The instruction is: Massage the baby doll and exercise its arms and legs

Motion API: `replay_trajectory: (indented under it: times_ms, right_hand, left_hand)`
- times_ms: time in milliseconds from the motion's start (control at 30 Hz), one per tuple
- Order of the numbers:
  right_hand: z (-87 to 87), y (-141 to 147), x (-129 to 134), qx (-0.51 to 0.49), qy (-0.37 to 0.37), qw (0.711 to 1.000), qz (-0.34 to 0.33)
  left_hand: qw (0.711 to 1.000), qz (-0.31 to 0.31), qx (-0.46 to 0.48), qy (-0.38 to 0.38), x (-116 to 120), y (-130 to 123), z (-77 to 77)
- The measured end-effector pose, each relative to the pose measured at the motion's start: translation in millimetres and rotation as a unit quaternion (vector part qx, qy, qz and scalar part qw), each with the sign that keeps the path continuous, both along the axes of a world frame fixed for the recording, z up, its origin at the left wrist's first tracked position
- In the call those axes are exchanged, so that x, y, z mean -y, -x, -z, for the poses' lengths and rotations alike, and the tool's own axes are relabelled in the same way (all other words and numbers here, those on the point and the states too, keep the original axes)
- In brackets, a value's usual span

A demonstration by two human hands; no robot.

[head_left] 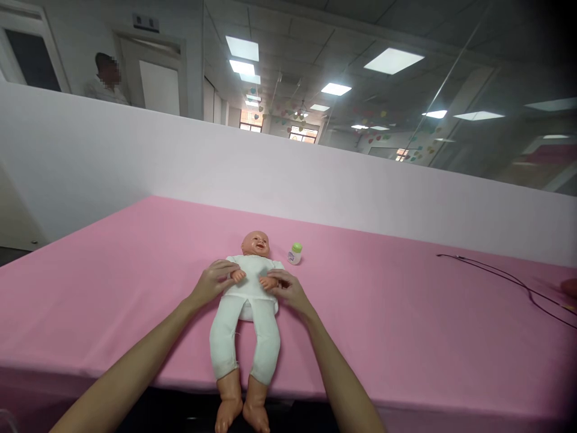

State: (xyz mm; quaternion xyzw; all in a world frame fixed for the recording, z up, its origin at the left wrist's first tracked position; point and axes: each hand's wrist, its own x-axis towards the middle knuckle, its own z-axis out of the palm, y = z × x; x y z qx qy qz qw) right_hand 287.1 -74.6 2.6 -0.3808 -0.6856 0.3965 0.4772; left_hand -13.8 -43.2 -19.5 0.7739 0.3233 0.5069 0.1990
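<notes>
A baby doll in a white top and white trousers lies on its back on the pink-covered table. Its head points to the far side, and its bare feet hang past the front edge. My left hand is closed round the doll's forearm on the left of the picture. On the other side, my right hand grips the opposite forearm, fingers over the top. Both doll hands rest over its belly. Beside the doll's head stands a small bottle with a green cap, touched by neither hand.
A thin dark cable runs across the table's right side. At the right edge a skin-coloured shape shows only in part. A low white wall with glass above backs the table. A person is behind it at upper left.
</notes>
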Motion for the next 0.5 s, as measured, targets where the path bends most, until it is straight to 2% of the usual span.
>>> replay_trajectory:
  times_ms: [67, 100, 233, 333, 400, 500]
  right_hand:
    - [3.1, 3, 3, 0.034, 0.000, 0.999, -0.007]
    - [4.5, 3, 2, 0.031, 0.001, 1.000, 0.001]
    - [5.7, -1, -9, -0.069, 0.015, 0.991, 0.110]
    - [5.2, -11, -19, -0.146, 0.033, 0.964, 0.222]
    - [7.3, -23, -24, -0.175, 0.045, 0.939, 0.292]
    - [15.2, -44, -27, -0.188, 0.082, 0.904, 0.376]
  left_hand:
    - [0.999, 0.023, -0.034, -0.023, 2, -1, -0.2]
    - [0.999, 0.014, -0.030, -0.020, 2, -1, -0.1]
    - [0.991, -0.099, 0.074, 0.057, -1, -1, 1.7]
    - [0.966, -0.176, 0.154, 0.105, -8, 5, 3.0]
    - [0.952, -0.227, 0.173, 0.110, -13, 13, 3.2]
    - [0.935, -0.316, 0.105, 0.117, -20, 29, 4.0]
